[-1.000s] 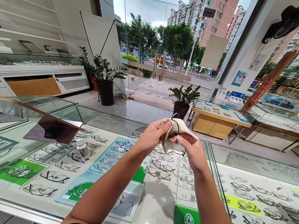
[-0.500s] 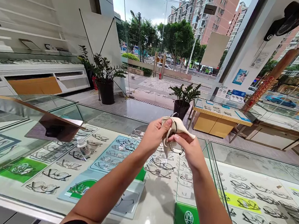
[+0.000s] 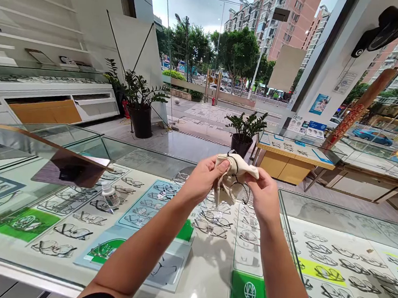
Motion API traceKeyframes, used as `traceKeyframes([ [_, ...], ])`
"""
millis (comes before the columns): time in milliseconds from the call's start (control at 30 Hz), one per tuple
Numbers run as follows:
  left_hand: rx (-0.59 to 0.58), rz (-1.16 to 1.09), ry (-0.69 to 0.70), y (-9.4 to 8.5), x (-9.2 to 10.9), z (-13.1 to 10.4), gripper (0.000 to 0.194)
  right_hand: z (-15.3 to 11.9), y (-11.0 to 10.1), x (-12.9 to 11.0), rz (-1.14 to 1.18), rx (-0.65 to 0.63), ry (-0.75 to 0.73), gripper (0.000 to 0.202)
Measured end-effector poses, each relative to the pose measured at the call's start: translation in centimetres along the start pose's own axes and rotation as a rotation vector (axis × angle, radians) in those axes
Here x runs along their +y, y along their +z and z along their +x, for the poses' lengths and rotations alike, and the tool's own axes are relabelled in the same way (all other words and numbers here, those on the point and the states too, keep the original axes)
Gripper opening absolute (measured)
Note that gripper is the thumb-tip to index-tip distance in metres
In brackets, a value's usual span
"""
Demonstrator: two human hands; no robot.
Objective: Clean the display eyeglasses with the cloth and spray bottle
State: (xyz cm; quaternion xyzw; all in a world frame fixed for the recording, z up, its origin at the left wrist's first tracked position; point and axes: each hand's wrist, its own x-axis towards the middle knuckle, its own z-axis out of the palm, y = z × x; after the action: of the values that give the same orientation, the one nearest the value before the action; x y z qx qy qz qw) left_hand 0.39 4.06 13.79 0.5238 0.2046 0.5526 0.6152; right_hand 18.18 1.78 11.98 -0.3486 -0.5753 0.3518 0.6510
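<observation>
Above the glass counter, a cream cloth (image 3: pixel 226 190) is bunched around a pair of dark-rimmed eyeglasses (image 3: pixel 247 194). One round lens rim and part of the frame show below and through the folds; the rest is covered. My left hand (image 3: pixel 205 178) is closed, its thumb pressing the cloth and the glasses together. With thumb and fingers, my right hand (image 3: pixel 264 189) pinches the cloth's right end close to the glasses. Whether the right fingers also touch the frame, I cannot tell.
Rows of eyeglasses lie inside the glass display counter (image 3: pixel 207 273). A small white bottle (image 3: pixel 109 195) stands on the left part, near a tilted mirror-like panel (image 3: pixel 72 169). Potted plants (image 3: pixel 141 119) stand beyond, before the glass door.
My right hand has shifted slightly right and drawn the cloth's end outward. More of the round lens rim now shows beneath the cloth. The left hand stays almost in place.
</observation>
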Motion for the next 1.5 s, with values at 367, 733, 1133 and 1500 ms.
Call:
traceKeyframes([
  [367, 0.004, -0.005, -0.012, 0.5, -0.2, -0.1, 0.044, -0.5, 0.4, -0.1, -0.133, 0.000, 0.022, 0.034],
  [733, 0.096, 0.108, 0.037, -0.2, -0.4, 0.3, 0.046, -1.2, -0.2, -2.0, -0.444, 0.028, -0.217, 0.011],
  [1133, 0.163, 0.205, 0.140, 0.7, -1.6, 0.1, 0.049, -1.5, 1.3, -1.3, -0.423, -0.133, -0.118, 0.018],
  [1500, 0.041, 0.024, -0.067, -1.5, -0.8, 1.4, 0.051, 0.0, -0.9, -0.3, -0.272, 0.075, -0.024, 0.024],
])
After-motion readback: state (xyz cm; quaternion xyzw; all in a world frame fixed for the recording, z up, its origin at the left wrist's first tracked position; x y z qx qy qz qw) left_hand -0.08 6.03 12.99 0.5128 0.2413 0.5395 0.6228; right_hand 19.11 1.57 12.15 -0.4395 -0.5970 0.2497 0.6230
